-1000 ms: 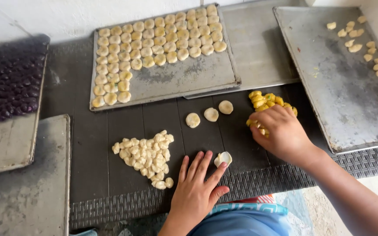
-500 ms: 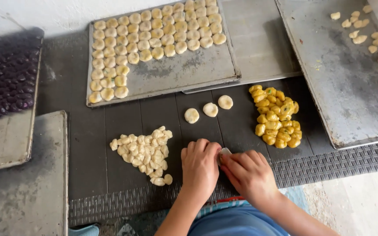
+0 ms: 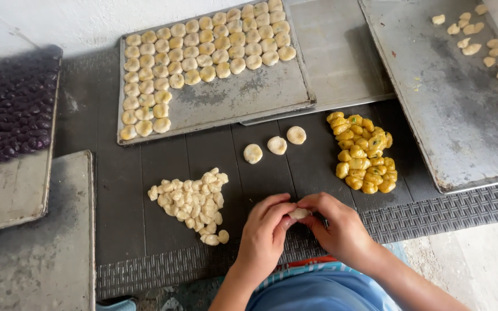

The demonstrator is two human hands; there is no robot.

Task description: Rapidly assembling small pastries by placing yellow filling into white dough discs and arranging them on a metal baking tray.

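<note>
Both hands meet at the near edge of the dark surface (image 3: 116, 190). The left hand (image 3: 263, 236) and the right hand (image 3: 341, 227) pinch one small pale dough piece (image 3: 299, 213) between their fingertips, so each grip is closed on it. Just left lies a heap of pale dough bits (image 3: 191, 201); to the right, a heap of yellow filling balls (image 3: 364, 152). Three round dough pieces (image 3: 275, 145) lie before a grey metal tray (image 3: 243, 98) with rows of them.

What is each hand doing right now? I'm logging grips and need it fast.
Left hand: fingers closed on the small pale dough piece.
Right hand: fingers closed on the same dough piece.
</note>
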